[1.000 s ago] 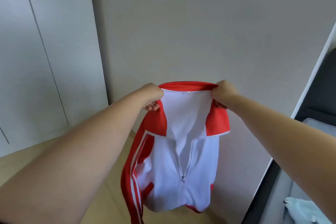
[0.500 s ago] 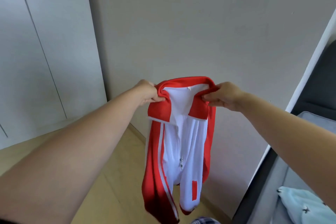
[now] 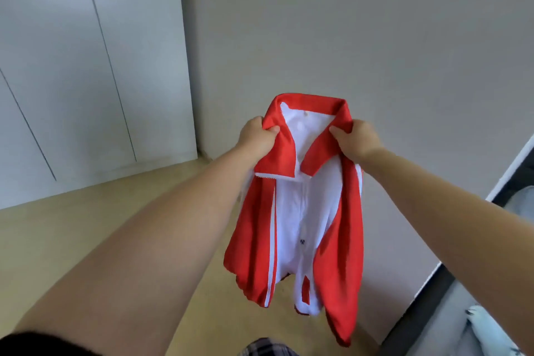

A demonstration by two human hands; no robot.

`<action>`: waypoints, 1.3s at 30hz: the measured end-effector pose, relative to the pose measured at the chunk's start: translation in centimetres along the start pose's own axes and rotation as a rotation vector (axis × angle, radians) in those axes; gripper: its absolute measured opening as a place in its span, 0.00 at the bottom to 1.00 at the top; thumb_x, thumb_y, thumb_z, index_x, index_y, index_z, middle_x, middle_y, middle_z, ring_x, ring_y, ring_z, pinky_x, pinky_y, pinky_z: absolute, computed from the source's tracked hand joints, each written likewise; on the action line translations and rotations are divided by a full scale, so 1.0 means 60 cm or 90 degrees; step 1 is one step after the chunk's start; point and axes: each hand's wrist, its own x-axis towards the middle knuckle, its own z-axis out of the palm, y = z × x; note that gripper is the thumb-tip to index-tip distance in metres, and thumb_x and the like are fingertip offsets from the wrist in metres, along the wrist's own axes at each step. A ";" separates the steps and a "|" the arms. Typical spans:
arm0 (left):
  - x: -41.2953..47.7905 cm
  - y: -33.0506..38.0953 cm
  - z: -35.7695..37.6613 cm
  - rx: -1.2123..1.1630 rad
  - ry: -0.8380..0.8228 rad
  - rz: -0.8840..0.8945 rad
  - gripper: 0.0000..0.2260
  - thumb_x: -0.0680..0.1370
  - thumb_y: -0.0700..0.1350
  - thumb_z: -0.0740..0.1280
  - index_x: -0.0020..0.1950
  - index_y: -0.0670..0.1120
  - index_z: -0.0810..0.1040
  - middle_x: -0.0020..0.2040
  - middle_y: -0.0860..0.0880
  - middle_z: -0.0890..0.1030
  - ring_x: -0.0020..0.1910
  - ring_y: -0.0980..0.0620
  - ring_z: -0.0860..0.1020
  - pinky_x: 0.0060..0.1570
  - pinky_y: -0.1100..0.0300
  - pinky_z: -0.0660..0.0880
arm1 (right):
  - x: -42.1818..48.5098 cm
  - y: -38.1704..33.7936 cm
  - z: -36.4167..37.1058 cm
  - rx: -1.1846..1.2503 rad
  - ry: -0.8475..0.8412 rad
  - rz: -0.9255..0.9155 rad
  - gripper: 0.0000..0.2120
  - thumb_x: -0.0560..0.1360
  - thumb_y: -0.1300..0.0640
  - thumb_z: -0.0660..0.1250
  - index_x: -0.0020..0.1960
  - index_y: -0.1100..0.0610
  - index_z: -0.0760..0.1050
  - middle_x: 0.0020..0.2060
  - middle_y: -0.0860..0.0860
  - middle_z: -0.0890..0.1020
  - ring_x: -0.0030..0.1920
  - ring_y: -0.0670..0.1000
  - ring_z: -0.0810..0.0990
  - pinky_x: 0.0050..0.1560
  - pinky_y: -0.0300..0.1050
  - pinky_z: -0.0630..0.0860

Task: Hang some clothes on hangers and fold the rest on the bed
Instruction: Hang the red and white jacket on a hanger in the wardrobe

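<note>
A red and white zip jacket [image 3: 300, 211] hangs in the air in front of me, collar up, its body and red sleeves dangling toward the floor. My left hand [image 3: 255, 136] grips the left side of the red collar. My right hand [image 3: 354, 139] grips the right side of the collar. The zipper pull shows near the middle of the white front. No hanger is in view.
White wardrobe doors [image 3: 86, 66] stand at the left, a plain wall [image 3: 346, 23] straight ahead. The bed edge [image 3: 427, 298] runs along the lower right, with a pale blue garment [image 3: 491, 329] lying on it. Wooden floor [image 3: 57, 234] lies below.
The jacket has swung and the sleeves have folded inward. My hands have moved closer together on the collar and lowered in view; the camera tilted down.
</note>
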 end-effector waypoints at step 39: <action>-0.241 0.169 0.015 -0.082 -0.226 0.237 0.14 0.67 0.42 0.76 0.44 0.52 0.73 0.38 0.51 0.80 0.36 0.53 0.78 0.42 0.56 0.75 | -0.240 -0.081 -0.246 0.401 0.101 0.138 0.05 0.70 0.66 0.71 0.39 0.58 0.78 0.35 0.54 0.79 0.38 0.52 0.77 0.45 0.49 0.77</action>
